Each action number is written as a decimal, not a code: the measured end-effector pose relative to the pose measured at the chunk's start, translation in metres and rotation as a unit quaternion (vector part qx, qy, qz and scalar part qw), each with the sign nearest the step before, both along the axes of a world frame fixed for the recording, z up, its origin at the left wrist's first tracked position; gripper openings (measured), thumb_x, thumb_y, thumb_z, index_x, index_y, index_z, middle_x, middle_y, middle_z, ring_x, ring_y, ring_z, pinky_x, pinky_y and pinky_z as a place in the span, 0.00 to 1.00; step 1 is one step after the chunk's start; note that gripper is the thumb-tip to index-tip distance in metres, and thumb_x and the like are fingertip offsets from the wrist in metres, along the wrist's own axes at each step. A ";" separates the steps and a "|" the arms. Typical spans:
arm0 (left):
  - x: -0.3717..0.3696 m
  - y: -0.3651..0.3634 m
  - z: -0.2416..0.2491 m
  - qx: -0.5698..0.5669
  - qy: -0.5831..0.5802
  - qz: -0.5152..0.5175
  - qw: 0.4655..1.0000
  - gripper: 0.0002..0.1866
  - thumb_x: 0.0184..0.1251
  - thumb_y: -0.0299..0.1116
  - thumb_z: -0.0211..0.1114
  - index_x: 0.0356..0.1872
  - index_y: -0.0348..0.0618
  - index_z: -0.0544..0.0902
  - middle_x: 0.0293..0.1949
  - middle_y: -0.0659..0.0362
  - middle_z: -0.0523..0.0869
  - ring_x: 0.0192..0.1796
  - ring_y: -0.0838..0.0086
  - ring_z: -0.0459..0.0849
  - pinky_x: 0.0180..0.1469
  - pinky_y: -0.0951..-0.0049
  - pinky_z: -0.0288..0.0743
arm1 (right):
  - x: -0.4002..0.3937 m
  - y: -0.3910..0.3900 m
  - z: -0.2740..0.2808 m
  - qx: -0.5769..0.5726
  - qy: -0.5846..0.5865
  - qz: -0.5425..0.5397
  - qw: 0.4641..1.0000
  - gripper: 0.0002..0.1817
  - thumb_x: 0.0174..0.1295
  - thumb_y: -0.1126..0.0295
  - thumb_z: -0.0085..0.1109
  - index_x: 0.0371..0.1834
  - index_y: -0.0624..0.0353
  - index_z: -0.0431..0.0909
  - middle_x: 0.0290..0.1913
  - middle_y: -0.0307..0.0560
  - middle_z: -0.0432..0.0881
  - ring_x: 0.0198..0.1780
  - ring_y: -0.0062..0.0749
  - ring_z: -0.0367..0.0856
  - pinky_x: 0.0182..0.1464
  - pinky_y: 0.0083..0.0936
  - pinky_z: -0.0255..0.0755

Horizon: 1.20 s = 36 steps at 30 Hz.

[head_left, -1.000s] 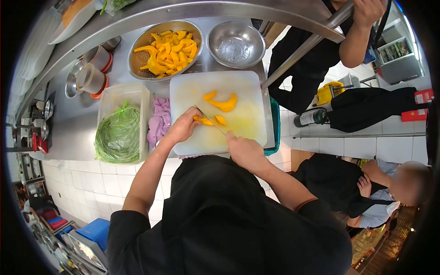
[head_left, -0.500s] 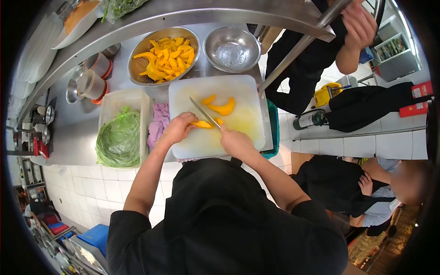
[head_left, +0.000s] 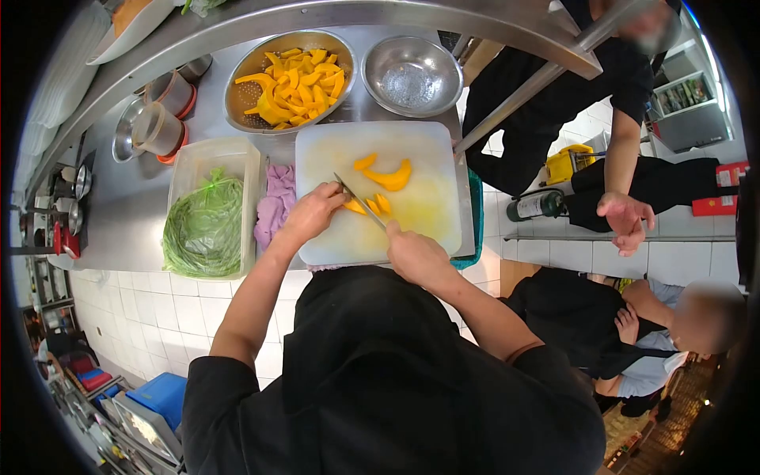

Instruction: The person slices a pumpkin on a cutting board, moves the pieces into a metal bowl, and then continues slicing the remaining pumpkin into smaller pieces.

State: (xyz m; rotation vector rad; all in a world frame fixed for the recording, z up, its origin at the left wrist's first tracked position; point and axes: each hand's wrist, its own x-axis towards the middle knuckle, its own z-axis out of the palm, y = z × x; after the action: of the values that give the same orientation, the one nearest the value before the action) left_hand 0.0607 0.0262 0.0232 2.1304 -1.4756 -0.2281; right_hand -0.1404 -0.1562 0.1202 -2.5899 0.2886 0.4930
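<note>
On the white cutting board point(head_left: 423, 226), my left hand point(head_left: 313, 212) presses its fingertips on a piece of pumpkin point(head_left: 353, 206) near the board's left side. My right hand point(head_left: 417, 255) grips the handle of a knife point(head_left: 366, 207), its blade slanting up and left across the pumpkin, close to my left fingertips. Cut pumpkin bits point(head_left: 383, 204) lie just right of the blade. Farther up the board rest a curved pumpkin slice point(head_left: 393, 180) and a smaller chunk point(head_left: 365, 161). My left fingers partly hide the held piece.
Behind the board stand a metal colander point(head_left: 237, 93) of pumpkin pieces and a steel bowl point(head_left: 412, 75). To the left are a purple cloth point(head_left: 275, 202) and a plastic tub point(head_left: 252, 178) with bagged greens point(head_left: 204, 226). A metal shelf edge point(head_left: 380, 17) crosses overhead; two people stand at right.
The knife has moved left along the pumpkin, leaving more cut bits to its right. My left fingers have drawn closer together. The co-worker's arm at upper right has lowered.
</note>
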 end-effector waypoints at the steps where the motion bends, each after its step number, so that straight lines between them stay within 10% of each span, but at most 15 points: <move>1: 0.001 -0.001 -0.001 -0.003 0.003 -0.001 1.000 0.11 0.68 0.27 0.69 0.51 0.44 0.88 0.49 0.58 0.84 0.54 0.59 0.85 0.53 0.59 0.84 | 0.001 0.000 -0.008 0.003 -0.008 -0.004 1.000 0.14 0.67 0.76 0.54 0.54 0.68 0.71 0.31 0.65 0.87 0.35 0.64 0.89 0.40 0.57 0.81; 5: 0.001 0.002 -0.005 -0.009 0.030 0.015 0.999 0.11 0.68 0.28 0.69 0.49 0.45 0.89 0.49 0.58 0.86 0.54 0.59 0.85 0.53 0.60 0.85 | 0.025 0.012 -0.074 0.043 -0.049 -0.054 0.996 0.12 0.70 0.73 0.51 0.52 0.68 0.70 0.33 0.66 0.88 0.37 0.67 0.89 0.43 0.60 0.80; 21: -0.003 0.004 -0.010 -0.059 -0.147 0.014 0.987 0.11 0.64 0.30 0.68 0.46 0.47 0.90 0.44 0.66 0.88 0.53 0.70 0.84 0.63 0.65 0.74 | 0.011 0.010 0.003 0.016 -0.006 -0.002 1.000 0.13 0.67 0.76 0.52 0.52 0.71 0.70 0.31 0.68 0.87 0.36 0.64 0.90 0.41 0.56 0.82; 36: -0.001 0.003 -0.013 -0.078 -0.100 0.026 0.992 0.10 0.61 0.28 0.69 0.43 0.44 0.90 0.40 0.64 0.88 0.48 0.67 0.86 0.52 0.66 0.82 | 0.016 0.026 0.002 0.046 -0.022 -0.021 0.999 0.09 0.65 0.79 0.52 0.46 0.70 0.69 0.34 0.71 0.87 0.39 0.65 0.90 0.43 0.55 0.83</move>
State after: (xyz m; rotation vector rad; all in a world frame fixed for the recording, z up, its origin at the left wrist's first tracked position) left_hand 0.0592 0.0297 0.0098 2.1104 -1.4933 0.1198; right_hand -0.1247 -0.1297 0.1218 -2.4974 0.2985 0.4243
